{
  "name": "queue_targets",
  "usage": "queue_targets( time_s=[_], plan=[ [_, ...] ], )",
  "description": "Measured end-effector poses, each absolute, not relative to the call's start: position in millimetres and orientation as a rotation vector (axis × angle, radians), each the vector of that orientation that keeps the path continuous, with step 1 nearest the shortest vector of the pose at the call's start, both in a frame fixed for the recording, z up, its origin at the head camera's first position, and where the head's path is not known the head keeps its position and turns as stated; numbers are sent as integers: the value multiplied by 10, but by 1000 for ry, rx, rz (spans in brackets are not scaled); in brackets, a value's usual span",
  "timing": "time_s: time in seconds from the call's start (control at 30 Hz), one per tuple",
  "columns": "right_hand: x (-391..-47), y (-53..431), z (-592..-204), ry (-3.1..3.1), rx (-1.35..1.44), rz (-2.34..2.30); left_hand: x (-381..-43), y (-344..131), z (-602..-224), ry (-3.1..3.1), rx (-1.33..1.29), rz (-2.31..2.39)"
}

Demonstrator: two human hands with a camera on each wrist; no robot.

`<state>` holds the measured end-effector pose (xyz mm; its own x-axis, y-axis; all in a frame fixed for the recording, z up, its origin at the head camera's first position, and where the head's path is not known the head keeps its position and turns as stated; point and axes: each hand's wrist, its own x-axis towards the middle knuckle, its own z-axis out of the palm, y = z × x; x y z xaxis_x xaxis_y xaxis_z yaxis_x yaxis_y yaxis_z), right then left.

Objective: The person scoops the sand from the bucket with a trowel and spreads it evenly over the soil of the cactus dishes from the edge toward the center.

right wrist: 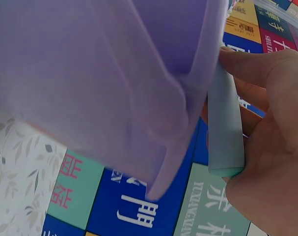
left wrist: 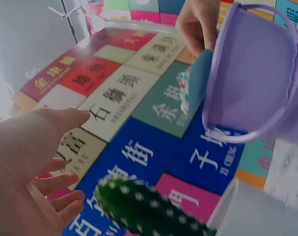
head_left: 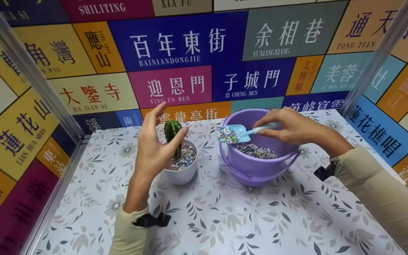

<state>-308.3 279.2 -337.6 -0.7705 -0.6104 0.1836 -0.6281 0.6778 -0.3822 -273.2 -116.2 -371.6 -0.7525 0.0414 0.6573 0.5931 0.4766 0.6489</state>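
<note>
My right hand (head_left: 290, 125) grips the handle of a small light-blue toy shovel (head_left: 241, 131). Colourful pebbles (head_left: 227, 135) fill its blade, which is over the left rim of a purple bucket (head_left: 246, 164). Inside the bucket lies greyish mixed gravel (head_left: 257, 151). My left hand (head_left: 151, 148) is held beside a green cactus (head_left: 173, 130), fingers spread and thumb apart; in the left wrist view there is a gap between the hand and the spiny stem. The cactus stands in a white pot (head_left: 181, 176) with pebbles around its base, left of the bucket.
A white tablecloth (head_left: 207, 216) with grey leaf patterns covers the table. Behind it rises a wall of coloured sign panels (head_left: 175, 42), with metal posts (head_left: 381, 53) at the corners. The bucket's handle (head_left: 289, 166) hangs down at its front.
</note>
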Motion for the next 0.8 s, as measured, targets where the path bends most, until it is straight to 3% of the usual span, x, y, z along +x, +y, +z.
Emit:
queue_targets(
  time_s=[0.37, 0.8],
  plan=[
    [-3137, 2421, -3342, -2825, 1071, 604, -2879, -1448, -4081, -2346, -385, -1293],
    [-3126, 2132, -3290, -2869, 1024, 520, -2899, -1575, -4457, -2589, -465, -1280]
  ],
)
